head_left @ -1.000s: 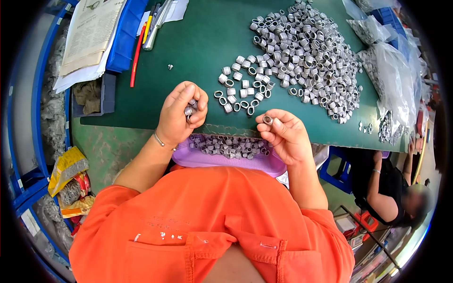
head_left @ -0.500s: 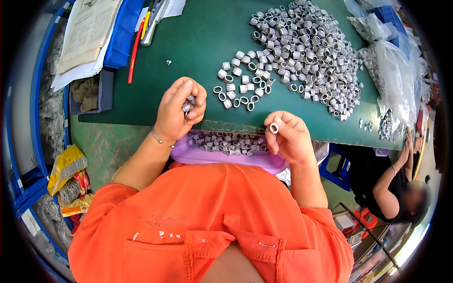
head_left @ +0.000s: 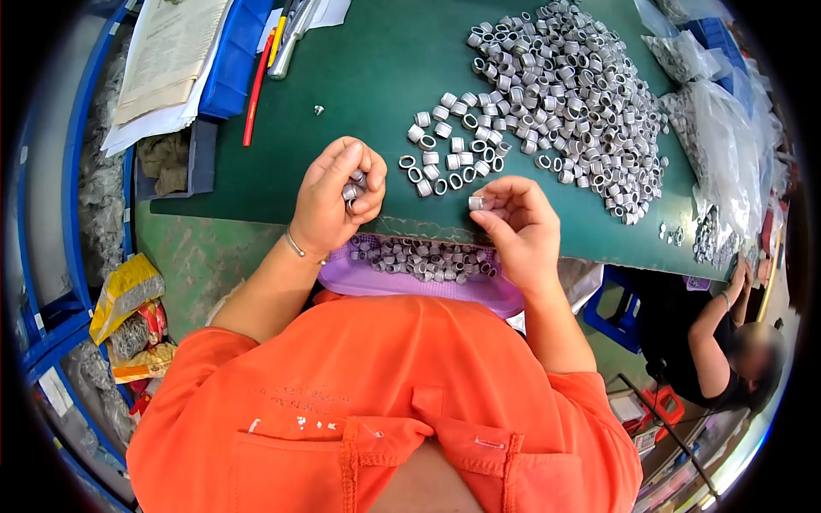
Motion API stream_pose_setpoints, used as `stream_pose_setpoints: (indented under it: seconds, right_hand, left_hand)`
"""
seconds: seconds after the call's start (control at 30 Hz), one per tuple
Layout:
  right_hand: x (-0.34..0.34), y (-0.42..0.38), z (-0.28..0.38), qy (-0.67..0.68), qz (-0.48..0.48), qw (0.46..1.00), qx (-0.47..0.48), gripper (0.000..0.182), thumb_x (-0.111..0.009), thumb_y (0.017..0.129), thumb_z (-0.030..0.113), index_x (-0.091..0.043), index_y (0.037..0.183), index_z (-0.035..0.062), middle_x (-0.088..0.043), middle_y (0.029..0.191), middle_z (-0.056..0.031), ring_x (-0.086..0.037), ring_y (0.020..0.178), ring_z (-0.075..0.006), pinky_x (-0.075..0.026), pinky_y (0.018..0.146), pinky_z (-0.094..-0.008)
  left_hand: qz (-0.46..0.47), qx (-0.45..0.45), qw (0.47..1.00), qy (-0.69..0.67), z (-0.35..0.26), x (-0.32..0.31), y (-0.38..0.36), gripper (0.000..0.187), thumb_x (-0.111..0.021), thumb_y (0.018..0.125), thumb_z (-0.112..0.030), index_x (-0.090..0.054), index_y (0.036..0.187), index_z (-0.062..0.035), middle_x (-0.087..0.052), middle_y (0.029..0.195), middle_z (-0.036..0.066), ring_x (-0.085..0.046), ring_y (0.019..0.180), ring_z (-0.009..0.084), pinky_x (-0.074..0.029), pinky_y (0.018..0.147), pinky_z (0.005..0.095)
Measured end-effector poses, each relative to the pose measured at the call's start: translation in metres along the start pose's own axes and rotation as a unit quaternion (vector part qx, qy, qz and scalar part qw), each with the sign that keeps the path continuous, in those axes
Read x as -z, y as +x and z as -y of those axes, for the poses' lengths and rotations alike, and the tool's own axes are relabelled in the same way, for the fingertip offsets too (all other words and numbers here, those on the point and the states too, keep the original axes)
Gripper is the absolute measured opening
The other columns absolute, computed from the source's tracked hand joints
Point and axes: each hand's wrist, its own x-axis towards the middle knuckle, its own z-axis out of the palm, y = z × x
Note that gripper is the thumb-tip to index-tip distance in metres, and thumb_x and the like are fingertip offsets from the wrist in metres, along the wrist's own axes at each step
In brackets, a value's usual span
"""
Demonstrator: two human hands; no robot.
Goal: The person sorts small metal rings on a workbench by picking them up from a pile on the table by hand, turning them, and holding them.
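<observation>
My left hand is curled around a few small grey metal rings, held above the table's front edge. Between the thumb and fingers of my right hand is a single metal ring, now seen from its side. Just beyond both hands, a loose group of rings lies on the green table, some on edge and some flat. A large heap of the same rings spreads behind it to the right. Below my hands, a purple tray holds many more rings.
A red pencil, a metal tool and a blue bin with papers sit at the left. Plastic bags of parts line the right edge. Another person's arm is at the lower right, near a blue stool.
My right hand has turned and lifted slightly, so its ring shows its side instead of its opening. My left hand stays closed on its rings. The whole view has shifted a little.
</observation>
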Motion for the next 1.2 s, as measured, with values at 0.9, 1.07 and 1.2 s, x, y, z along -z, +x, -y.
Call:
stream_pose_setpoints:
  seconds: [0.9, 1.07, 1.2]
  right_hand:
    - [-0.003, 0.019, -0.004, -0.371, 0.027, 0.902, 0.22, 0.024, -0.067, 0.068, -0.003, -0.06, 0.09, 0.0016, -0.055, 0.088, -0.0122, -0.055, 0.081, -0.0293, -0.045, 0.071, -0.0349]
    - [0.004, 0.007, -0.003, -0.077, 0.005, 0.997, 0.027, 0.035, -0.065, 0.071, -0.011, -0.051, 0.1, 0.002, -0.059, 0.096, -0.009, -0.058, 0.085, -0.0167, -0.047, 0.073, -0.0258]
    - [0.004, 0.002, 0.0, -0.037, 0.007, 0.998, 0.053, 0.049, -0.064, 0.072, -0.013, -0.042, 0.113, 0.003, -0.058, 0.099, -0.0096, -0.057, 0.088, -0.014, -0.047, 0.073, -0.0247]
  left_hand:
    - [0.008, 0.003, 1.0, -0.019, -0.001, 0.003, -0.001, 0.022, -0.04, 0.097, -0.023, -0.046, 0.084, -0.0068, -0.049, 0.075, 0.007, -0.037, 0.048, 0.0067, -0.028, 0.039, 0.0186]
    - [0.007, 0.002, 1.0, -0.015, -0.001, 0.0, 0.0, 0.022, -0.04, 0.097, -0.023, -0.045, 0.083, -0.007, -0.049, 0.074, 0.007, -0.037, 0.048, 0.0066, -0.028, 0.039, 0.0186]
    - [0.006, 0.009, 1.0, -0.013, -0.001, 0.0, -0.001, 0.018, -0.043, 0.096, -0.021, -0.048, 0.087, -0.0065, -0.05, 0.074, 0.006, -0.038, 0.049, 0.0061, -0.028, 0.04, 0.0183]
